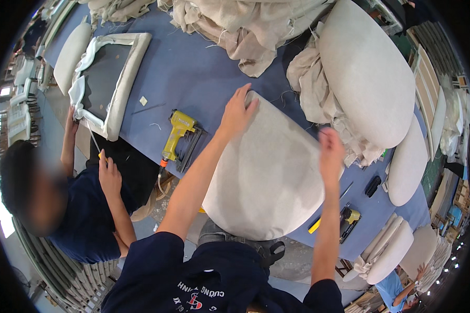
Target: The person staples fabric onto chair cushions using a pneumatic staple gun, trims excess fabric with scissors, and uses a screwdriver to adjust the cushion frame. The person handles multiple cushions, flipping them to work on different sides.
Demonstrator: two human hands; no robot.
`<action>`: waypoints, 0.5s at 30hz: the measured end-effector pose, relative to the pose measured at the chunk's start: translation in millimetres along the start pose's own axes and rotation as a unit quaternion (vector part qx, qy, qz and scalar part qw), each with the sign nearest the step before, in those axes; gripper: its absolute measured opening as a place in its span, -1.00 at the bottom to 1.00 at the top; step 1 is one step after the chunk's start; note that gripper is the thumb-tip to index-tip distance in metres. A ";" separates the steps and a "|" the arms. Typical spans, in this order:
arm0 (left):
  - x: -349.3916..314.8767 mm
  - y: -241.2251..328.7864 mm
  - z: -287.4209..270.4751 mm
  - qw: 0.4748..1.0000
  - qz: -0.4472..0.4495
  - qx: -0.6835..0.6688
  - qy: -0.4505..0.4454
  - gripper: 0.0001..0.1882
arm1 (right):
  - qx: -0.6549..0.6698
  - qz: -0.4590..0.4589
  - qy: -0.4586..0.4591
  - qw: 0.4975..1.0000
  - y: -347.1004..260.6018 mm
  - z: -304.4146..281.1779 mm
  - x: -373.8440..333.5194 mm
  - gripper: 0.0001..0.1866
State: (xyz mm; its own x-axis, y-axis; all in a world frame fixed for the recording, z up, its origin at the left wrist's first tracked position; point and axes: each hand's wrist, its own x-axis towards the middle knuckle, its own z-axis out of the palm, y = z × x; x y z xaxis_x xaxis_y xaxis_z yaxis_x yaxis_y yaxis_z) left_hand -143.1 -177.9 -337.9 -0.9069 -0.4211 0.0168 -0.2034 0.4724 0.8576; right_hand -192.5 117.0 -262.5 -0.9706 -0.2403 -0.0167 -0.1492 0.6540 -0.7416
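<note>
Your partly open left hand (237, 115) touches the far corner of the beige padded panel (266, 167); a light hold could let it slide
Your right hand (331, 154), curled and blurred by its right edge: cannot tell if it grips; the panel overhangs the blue desk (159, 78), right of the yellow staple gun (179, 130)

I count 2 hands of the wearer, the left hand (238, 119) and the right hand (331, 156), with 1 pale covered panel (266, 172) at them. On 1 blue worktop (159, 68) I log 2 tacking guns, a yellow gun (179, 130) and a yellow-and-black gun (351, 217), plus 1 small black object (373, 186). At left I tally 1 co-worker (89, 214), 1 screwdriver (95, 140) and 1 padded frame (130, 78); fabric heaps (245, 36) overlap, count uncertain.
</note>
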 end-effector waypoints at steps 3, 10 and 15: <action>40.1 -27.1 7.3 0.985 -0.051 -0.165 -0.026 -0.74 | 0.043 -0.077 -0.095 0.992 -38.3 78.2 47.9 -0.83; 61.3 -50.7 16.6 0.958 -0.111 -0.248 -0.093 -0.74 | -0.176 -0.084 -0.154 0.969 -54.4 127.6 102.1 -0.54; 61.8 -50.8 16.7 0.961 -0.109 -0.235 -0.094 -0.77 | -0.256 -0.103 -0.118 0.954 -61.1 130.2 102.4 -0.58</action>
State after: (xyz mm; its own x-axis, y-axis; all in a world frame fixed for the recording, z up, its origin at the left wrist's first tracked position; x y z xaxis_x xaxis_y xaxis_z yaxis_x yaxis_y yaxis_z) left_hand -195.0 -215.0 -389.0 -0.9214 -0.3016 -0.2449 -0.2472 -0.0311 0.9685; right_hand -258.2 -40.9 -306.2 -0.8505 -0.5161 -0.1016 -0.4626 0.8257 -0.3227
